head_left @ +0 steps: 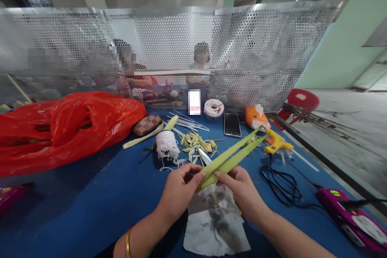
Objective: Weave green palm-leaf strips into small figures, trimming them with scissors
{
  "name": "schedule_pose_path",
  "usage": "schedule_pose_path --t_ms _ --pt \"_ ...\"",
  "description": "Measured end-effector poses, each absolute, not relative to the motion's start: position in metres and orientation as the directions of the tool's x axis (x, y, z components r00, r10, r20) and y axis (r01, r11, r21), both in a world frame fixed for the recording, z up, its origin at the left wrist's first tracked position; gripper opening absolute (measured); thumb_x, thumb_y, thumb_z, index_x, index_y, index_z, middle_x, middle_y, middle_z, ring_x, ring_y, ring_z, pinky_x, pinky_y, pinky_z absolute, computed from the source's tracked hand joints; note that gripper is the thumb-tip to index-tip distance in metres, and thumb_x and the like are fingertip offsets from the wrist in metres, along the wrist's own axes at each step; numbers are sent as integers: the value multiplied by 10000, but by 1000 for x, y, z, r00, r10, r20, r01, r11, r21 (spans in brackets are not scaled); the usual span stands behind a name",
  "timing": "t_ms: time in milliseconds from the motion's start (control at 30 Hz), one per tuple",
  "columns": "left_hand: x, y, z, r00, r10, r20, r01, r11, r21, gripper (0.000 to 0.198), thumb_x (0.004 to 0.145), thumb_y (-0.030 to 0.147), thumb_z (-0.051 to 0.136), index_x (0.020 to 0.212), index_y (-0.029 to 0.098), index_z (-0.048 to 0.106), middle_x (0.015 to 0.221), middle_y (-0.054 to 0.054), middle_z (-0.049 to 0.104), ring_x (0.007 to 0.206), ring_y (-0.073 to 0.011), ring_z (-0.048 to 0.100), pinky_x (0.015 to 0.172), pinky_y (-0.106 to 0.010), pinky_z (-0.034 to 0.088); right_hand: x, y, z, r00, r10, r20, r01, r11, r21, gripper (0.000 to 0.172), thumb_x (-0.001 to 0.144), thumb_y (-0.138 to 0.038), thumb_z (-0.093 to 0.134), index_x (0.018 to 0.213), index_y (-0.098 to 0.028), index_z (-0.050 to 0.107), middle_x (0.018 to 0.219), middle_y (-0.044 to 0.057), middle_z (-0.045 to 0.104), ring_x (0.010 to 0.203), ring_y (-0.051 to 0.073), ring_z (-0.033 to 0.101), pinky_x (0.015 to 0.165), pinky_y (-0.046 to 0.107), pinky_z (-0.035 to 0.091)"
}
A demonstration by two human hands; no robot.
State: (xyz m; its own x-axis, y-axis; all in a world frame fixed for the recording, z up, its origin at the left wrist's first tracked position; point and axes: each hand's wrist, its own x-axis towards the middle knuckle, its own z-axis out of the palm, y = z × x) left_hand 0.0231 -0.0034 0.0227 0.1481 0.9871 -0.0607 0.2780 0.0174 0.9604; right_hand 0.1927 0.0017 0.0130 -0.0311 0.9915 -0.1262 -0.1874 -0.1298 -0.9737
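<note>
Two long yellow-green leaf strips (232, 160), resembling corn husk, cross in front of me, their narrow tips pointing up and right. My left hand (181, 187) pinches their lower ends between thumb and fingers. Close beside it, my right hand (238, 187) grips the same strips, thumb on top. Behind the strips shows a metal blade (204, 155); its other end is hidden. A stained white sheet (216, 225) lies below my hands. Just beyond my left hand stands a roll of white string (167, 144) with loose strands, next to a pile of leaf scraps (195, 141).
A red plastic bag (69, 129) fills the left. Farther back lie a checkered pouch (147, 125), ribbon spool (214, 108), phone (232, 125) and orange tissue pack (256, 117). To the right are a yellow glue gun (276, 142), black cable (281, 187) and magenta power strip (350, 215). A perforated screen (169, 32) stands behind.
</note>
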Motion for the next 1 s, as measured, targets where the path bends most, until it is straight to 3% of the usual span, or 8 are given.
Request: schedule_pose_path --t_ms 200,333,533,667,867,1000 --pt "22 -5 24 248 966 -73 313 -8 950 313 720 316 713 1004 187 713 877 -52 728 726 -182 607 624 -262 444 193 3 13 -53 991 -126 -181 -134 -974 212 608 -322 757 700 -153 670 657 34 678 611 160 573 576 262 461" --pt "21 -6 26 257 964 -64 255 -4 967 255 782 308 638 985 181 729 893 -58 734 785 -195 627 678 -272 458 193 0 16 -89 988 -128 -231 -145 -962 232 611 -325 768 735 -159 664 672 27 678 603 151 570 576 256 464" --pt "23 -7 30 222 965 -143 117 119 986 312 793 382 615 937 138 745 717 -36 672 605 -128 515 556 -232 395 197 -1 13 -130 985 -113 -273 -145 -951 241 653 -315 764 813 -160 672 766 37 694 632 146 579 593 257 472" --pt "24 -8 31 204 961 -186 93 170 981 344 774 402 626 948 124 730 714 -33 652 581 -114 487 536 -226 395 198 0 10 -121 987 -109 -294 -140 -945 232 657 -299 764 821 -159 677 777 35 689 641 141 576 594 252 474" --pt "27 -7 28 168 971 -173 191 140 971 326 750 310 619 1025 148 689 750 -26 664 537 -106 484 501 -231 404 198 2 10 -80 991 -110 -289 -128 -949 267 647 -315 791 829 -154 679 753 32 679 676 145 585 577 234 475" --pt "29 -11 23 146 988 -47 350 -7 937 331 716 201 599 1030 200 700 868 -31 703 585 -114 528 549 -238 425 197 4 8 -71 991 -114 -272 -129 -954 321 610 -392 818 772 -150 684 713 32 692 623 142 582 536 237 466"
